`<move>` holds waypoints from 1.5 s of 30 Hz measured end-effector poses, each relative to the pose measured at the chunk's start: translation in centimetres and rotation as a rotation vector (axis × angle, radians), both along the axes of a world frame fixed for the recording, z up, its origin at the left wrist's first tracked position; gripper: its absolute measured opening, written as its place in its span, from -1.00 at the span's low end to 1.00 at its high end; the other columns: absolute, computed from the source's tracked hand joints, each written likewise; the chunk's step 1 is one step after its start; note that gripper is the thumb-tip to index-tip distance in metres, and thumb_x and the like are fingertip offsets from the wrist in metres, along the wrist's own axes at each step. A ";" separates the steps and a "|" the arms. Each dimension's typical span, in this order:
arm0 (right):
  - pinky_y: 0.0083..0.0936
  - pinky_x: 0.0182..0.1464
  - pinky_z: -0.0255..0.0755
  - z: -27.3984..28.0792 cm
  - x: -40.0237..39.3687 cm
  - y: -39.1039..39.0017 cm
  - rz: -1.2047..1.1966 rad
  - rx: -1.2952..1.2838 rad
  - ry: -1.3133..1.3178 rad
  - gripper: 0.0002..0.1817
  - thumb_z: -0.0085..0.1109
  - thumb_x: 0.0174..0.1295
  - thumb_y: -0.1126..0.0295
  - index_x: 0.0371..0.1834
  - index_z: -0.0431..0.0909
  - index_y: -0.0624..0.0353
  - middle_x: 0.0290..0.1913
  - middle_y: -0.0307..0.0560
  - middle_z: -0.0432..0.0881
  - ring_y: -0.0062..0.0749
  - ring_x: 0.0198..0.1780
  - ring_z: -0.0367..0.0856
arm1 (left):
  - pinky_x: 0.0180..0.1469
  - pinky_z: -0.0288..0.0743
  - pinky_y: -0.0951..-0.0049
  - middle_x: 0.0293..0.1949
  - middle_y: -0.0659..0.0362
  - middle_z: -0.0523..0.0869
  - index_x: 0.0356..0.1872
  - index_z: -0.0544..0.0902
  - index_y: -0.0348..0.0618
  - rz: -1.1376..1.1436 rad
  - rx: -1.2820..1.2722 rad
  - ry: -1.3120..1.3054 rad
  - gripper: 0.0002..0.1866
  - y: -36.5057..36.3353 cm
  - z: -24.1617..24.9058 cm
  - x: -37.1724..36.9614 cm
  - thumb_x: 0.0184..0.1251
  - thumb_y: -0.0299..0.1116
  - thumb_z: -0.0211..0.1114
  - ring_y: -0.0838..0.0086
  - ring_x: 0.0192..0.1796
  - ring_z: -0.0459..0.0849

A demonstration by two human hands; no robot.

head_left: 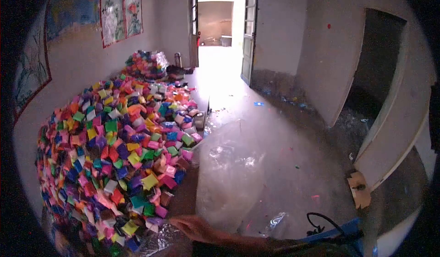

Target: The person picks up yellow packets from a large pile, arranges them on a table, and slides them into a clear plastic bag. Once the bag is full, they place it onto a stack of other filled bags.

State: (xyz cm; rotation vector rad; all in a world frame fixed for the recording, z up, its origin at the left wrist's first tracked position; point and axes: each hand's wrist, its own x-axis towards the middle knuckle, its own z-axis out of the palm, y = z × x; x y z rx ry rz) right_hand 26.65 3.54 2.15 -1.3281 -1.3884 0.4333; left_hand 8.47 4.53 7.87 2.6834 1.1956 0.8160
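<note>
A large heap of small packets (133, 147) in many bright colours fills the left side of the head view. My right hand (190, 226) reaches in from the lower right, its fingers pointing left at the heap's lower edge. Close to its fingertips lies a purple packet (156, 221), and below that is crumpled clear plastic (160, 241). The fingers are dim and blurred, so whether they hold anything does not show. My left hand is out of view. Just beyond the right hand, a large clear plastic bag (229, 174) spreads over the floor.
A filled clear bag (158, 62) stands behind the heap, near a bottle-like container (178, 60). Double doors (249, 37) stand open at the back. At right are a doorway (376, 69), torn cardboard (359, 190), and a blue object (339, 229) with a black cord. Litter dots the floor.
</note>
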 end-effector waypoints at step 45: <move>-0.26 0.14 0.53 -3.0 -8.5 -1.5 0.157 -0.249 0.086 -0.71 0.26 0.38 0.37 0.12 0.61 0.21 0.04 0.07 0.67 -0.12 0.03 0.66 | -0.16 0.73 0.25 -0.01 -0.01 0.77 0.07 0.70 -0.18 0.841 -0.493 0.016 -0.66 -8.8 -1.0 -21.6 0.29 -0.37 0.47 0.21 -0.25 0.84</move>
